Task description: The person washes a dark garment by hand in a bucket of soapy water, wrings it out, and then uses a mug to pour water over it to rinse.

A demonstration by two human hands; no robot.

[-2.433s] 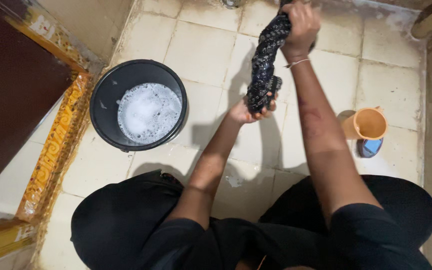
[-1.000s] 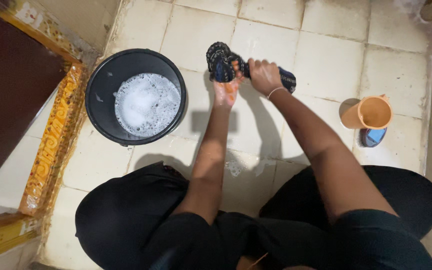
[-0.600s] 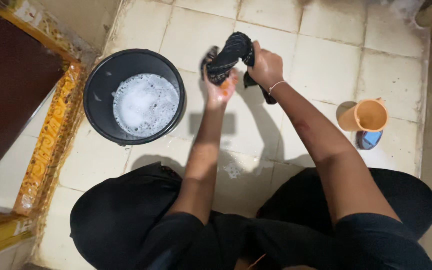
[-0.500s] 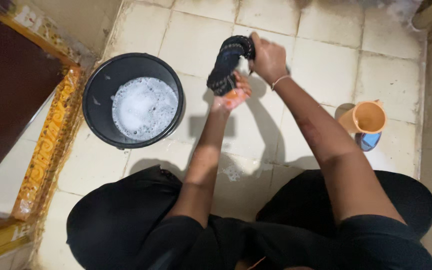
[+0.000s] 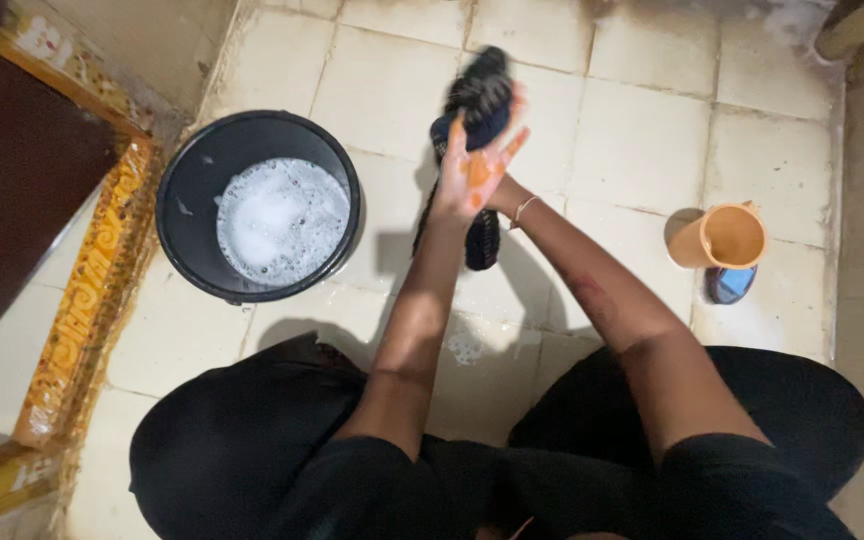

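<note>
**A:** What have your hands got hold of?

**B:** A dark, twisted, wet cloth with a pale speckled pattern [image 5: 479,105]. My left hand [image 5: 477,170] is spread wide, palm up toward me, fingers [image 5: 514,143] fanned apart, an orange stain on the palm. The upper bunch of the cloth rests against those fingertips; nothing is clenched there.

**A:** And the right?

**B:** My right hand [image 5: 497,195] lies tucked behind the left one, so only the wrist with its thin pale bangle [image 5: 522,210] shows. How far its fingers are curled I cannot tell. The cloth's lower tail [image 5: 482,240] hangs down just below it.

**A:** Where is the cloth in the scene?

**B:** Up at twelve o'clock from my body, held above the cream tiled floor [image 5: 642,150], blurred at its top end. Its shadow falls on the tiles underneath.

**A:** What's around you?

**B:** At about ten o'clock from my hands, near them but not touching, stands a round black plastic bucket [image 5: 192,190] with white soapy foam [image 5: 272,220] inside. At three o'clock, well apart, lies an orange plastic mug [image 5: 727,238] on its side, and a small dark blue object [image 5: 729,284] touches its lower edge. Along the left runs a worn yellow patterned door sill [image 5: 92,290]. My knees in black trousers [image 5: 242,440] fill the six o'clock side.
</note>
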